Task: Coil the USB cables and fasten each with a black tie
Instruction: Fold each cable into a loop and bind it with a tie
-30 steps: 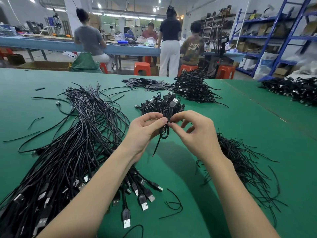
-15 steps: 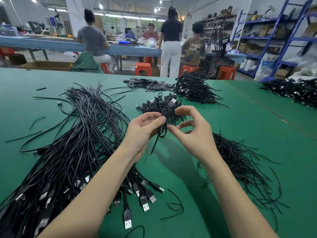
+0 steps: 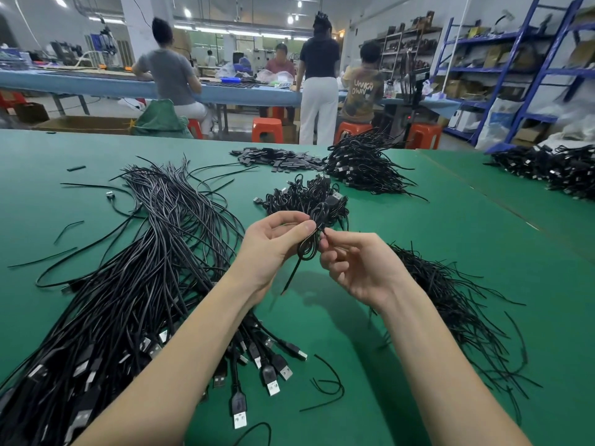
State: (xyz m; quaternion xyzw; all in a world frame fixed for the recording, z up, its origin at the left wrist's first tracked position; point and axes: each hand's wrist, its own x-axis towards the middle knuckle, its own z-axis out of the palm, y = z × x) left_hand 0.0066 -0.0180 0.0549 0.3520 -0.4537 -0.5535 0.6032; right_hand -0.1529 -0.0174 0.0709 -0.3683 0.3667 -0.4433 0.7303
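Two hands are working above the green table (image 3: 450,239). The left hand (image 3: 273,243) is gripping one coiled USB cable (image 3: 309,249), thumb and curled fingers closing on the coil's upper part, with its loop hanging just below the fingertips. The right hand (image 3: 357,268) is pinching a black tie (image 3: 291,275) where it is wrapping the coil, right beside the left thumb tip; the other right fingers are lying loosely curled. One free end of the tie is trailing down and to the left beneath the coil.

To the left of the left fingers, one large bundle of uncoiled cables (image 3: 135,278) is sprawling, too many to count, its USB plugs (image 3: 270,378) fanning out under the left forearm. To the right of the right hand one heap of loose ties (image 3: 457,310) is lying. Just beyond the fingertips one small pile of tied coils (image 3: 299,196) is sitting, and farther past it one bigger pile (image 3: 360,165). Another dark pile (image 3: 553,169) is lying far right. Four people are gathering at the blue bench (image 3: 96,85) behind, with three orange stools (image 3: 267,130) fully showing.
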